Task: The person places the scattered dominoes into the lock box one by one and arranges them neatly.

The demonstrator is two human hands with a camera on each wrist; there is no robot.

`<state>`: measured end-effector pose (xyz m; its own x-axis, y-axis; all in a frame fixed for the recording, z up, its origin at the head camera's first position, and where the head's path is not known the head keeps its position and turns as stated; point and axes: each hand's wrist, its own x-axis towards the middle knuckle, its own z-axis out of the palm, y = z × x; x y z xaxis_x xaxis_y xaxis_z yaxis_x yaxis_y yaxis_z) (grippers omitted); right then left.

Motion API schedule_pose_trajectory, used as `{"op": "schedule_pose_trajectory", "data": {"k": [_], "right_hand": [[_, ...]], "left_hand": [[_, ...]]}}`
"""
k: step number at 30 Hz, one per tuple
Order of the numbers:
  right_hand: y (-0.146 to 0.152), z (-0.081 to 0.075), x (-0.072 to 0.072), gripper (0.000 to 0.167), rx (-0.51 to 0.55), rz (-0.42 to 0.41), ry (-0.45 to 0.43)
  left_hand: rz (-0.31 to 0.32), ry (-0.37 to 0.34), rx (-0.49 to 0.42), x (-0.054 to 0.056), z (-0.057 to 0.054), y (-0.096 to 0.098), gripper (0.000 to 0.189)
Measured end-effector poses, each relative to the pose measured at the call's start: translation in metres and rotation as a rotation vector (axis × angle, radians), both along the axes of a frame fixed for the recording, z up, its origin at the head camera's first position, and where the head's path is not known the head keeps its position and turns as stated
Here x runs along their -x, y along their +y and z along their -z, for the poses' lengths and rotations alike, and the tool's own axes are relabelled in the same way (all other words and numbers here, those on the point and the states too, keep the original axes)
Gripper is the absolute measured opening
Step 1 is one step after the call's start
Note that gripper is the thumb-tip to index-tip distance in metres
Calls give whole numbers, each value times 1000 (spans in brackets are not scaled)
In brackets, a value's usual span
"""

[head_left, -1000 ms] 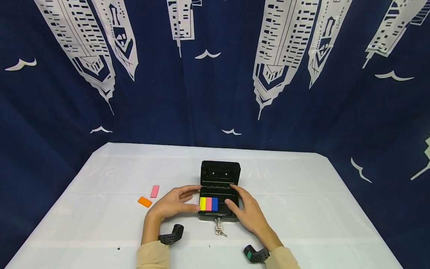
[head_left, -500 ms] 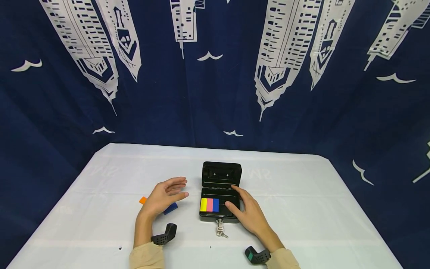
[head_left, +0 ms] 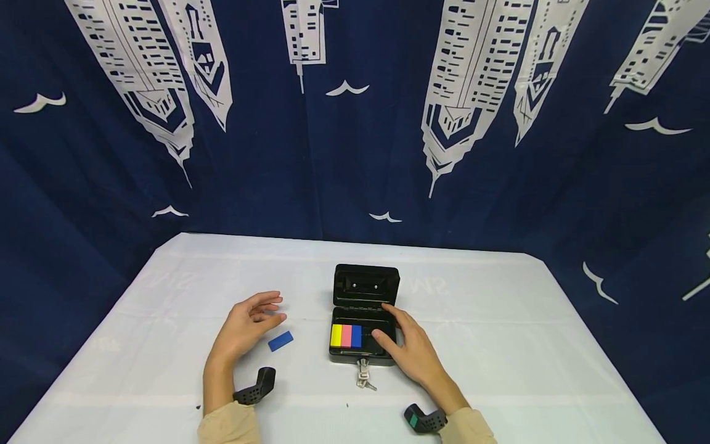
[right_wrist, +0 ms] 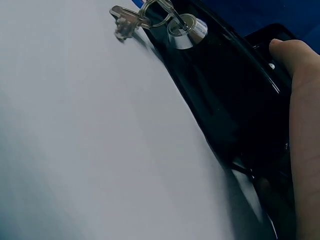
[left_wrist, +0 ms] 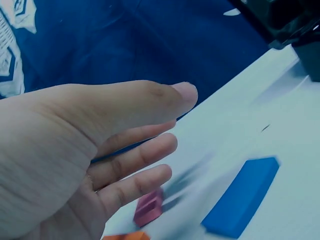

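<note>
A black cash box (head_left: 363,359) stands on the table with its lid (head_left: 366,274) raised. At its left inside lie a yellow block (head_left: 336,336), a pink block (head_left: 346,336) and a blue block (head_left: 357,336), side by side. My right hand (head_left: 416,351) holds the box's right side, thumb over the rim and inside. Left of the box, my left hand (head_left: 244,327) hovers with nothing in it, fingers loosely bent. Below its fingertips lies a loose blue block (left_wrist: 242,197). The left wrist view also shows a pink block (left_wrist: 149,207) and an orange block (left_wrist: 127,236), both hidden in the head view.
Keys (right_wrist: 131,22) on a ring hang from the lock (right_wrist: 187,31) at the box's front. A white cloth covers the table (head_left: 499,333). Behind it hangs a dark blue curtain (head_left: 266,172) with white buildings and birds.
The left hand has drawn back leftward from the box. This uncovers the loose blue block and covers the loose pink and orange ones in the head view. The right hand stays put.
</note>
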<state>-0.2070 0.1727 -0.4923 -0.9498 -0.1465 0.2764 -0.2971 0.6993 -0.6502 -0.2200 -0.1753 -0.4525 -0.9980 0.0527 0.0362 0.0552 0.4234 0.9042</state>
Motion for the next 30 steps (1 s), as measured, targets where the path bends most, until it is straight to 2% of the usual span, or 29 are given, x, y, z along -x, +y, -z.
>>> {"op": "schedule_pose_trajectory", "data": {"k": [7,11,16,22,30], "right_hand": [[0,0,1,64,5,-5,-8],[0,0,1,64,5,-5,-16],[1,0,2,64,1,-10,-16],[1,-1,0,64,13,-11,-16],[1,-2,1,65,13,-7,-31]], "left_hand": [[-107,17,8,-8,3,-17,53],[-173,22,55,-11,2,-25,52],[-227,-15,132,-17,0,-36,56],[-232,-73,235,-25,-4,-46,62],[-220,-156,239,-24,-1,-48,71]]}}
